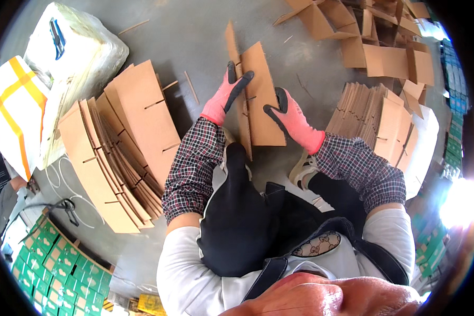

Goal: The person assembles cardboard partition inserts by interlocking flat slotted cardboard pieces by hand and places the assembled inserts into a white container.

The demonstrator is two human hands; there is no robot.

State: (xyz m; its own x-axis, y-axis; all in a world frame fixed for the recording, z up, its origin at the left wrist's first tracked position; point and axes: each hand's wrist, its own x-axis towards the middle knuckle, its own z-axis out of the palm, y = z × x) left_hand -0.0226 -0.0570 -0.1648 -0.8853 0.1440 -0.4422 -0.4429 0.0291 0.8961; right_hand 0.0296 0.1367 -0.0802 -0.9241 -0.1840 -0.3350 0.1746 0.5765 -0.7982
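Note:
In front of me, a slotted cardboard divider strip (262, 105) stands tilted beside a second, narrow-looking cardboard strip (231, 42) seen nearly edge-on; they meet near their slots. My left hand (228, 95), in a pink glove with black fingertips, is closed around the strips near their upper middle. My right hand (296, 118), gloved alike, grips the right edge of the wider strip, one dark fingertip over its face. Some of the fingers are hidden behind the cardboard.
Stacks of slotted cardboard strips stand at left (110, 174) and right (355, 113). Assembled cardboard dividers (387, 60) pile up at the far right. A blue utility knife (57, 39) lies on a wrapped bale (89, 39). Green printed cartons (63, 268) sit lower left.

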